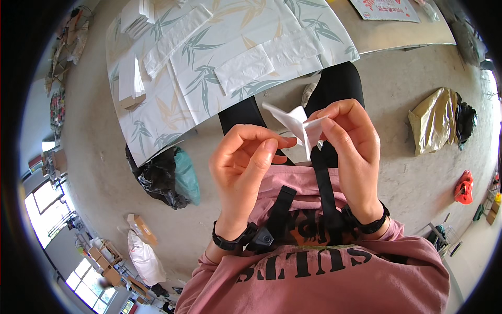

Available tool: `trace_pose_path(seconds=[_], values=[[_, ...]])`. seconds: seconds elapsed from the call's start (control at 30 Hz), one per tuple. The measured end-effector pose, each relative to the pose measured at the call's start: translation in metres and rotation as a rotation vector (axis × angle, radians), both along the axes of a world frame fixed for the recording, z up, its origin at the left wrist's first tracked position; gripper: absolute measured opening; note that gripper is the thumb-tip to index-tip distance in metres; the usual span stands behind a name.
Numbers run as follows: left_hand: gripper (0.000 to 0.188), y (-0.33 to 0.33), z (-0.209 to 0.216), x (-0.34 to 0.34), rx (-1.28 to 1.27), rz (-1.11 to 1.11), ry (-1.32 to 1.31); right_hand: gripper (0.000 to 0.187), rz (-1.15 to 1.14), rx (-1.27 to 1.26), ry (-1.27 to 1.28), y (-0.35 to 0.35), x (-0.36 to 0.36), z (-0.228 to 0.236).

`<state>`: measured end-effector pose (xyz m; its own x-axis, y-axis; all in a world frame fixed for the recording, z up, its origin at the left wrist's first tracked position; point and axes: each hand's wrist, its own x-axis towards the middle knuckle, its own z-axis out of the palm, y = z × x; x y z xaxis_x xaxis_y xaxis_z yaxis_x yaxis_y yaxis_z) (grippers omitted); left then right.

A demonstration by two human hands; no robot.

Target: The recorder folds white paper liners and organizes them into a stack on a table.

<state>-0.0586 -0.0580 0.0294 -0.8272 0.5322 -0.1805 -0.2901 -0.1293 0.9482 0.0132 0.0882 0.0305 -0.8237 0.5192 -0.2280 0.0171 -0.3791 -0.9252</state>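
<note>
Held above my lap is a small folded white paper piece (299, 124), with flaps that stand out in several directions. My right hand (353, 138) pinches its right flap between thumb and fingers. My left hand (244, 165) is on the other side, its fingers curved and the thumb apart from them. One left fingertip reaches the paper's lower left edge; whether it touches cannot be made out. Ahead, on a table with a leaf-patterned cover (196, 107), lie flat white plastic bags (244, 68) and a stack of white folded cards (130, 78).
Another white stack (137, 18) stands at the table's far left. A second table (397, 36) at the far right carries a printed sheet (386, 9). On the floor are a black bag (157, 178), a tan sack (435, 120), a red bag (464, 187) and a white sack (145, 256).
</note>
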Motion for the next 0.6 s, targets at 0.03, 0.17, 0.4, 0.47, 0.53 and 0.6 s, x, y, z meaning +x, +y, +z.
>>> trace_pose_path(seconds=[0.03, 0.17, 0.4, 0.47, 0.53, 0.6], values=[[0.007, 0.000, 0.001, 0.000, 0.001, 0.002, -0.001, 0.004, 0.019, -0.050, 0.030, -0.001, -0.001, 0.001], [0.014, 0.001, 0.002, 0.003, -0.062, 0.000, 0.029, 0.004, 0.004, 0.064, 0.017, -0.006, -0.002, -0.001], [0.021, 0.009, -0.004, 0.007, -0.081, 0.035, 0.284, 0.011, 0.031, 0.382, 0.066, -0.013, -0.002, -0.001], [0.019, 0.008, -0.007, 0.006, -0.096, 0.056, 0.304, 0.015, 0.022, 0.462, 0.101, -0.016, -0.003, -0.003], [0.018, 0.009, -0.006, 0.005, -0.097, 0.063, 0.345, 0.015, 0.029, 0.457, 0.109, -0.016, -0.002, -0.003], [0.018, 0.009, -0.004, 0.005, -0.096, 0.069, 0.386, 0.014, 0.036, 0.453, 0.116, -0.014, -0.002, -0.003]])
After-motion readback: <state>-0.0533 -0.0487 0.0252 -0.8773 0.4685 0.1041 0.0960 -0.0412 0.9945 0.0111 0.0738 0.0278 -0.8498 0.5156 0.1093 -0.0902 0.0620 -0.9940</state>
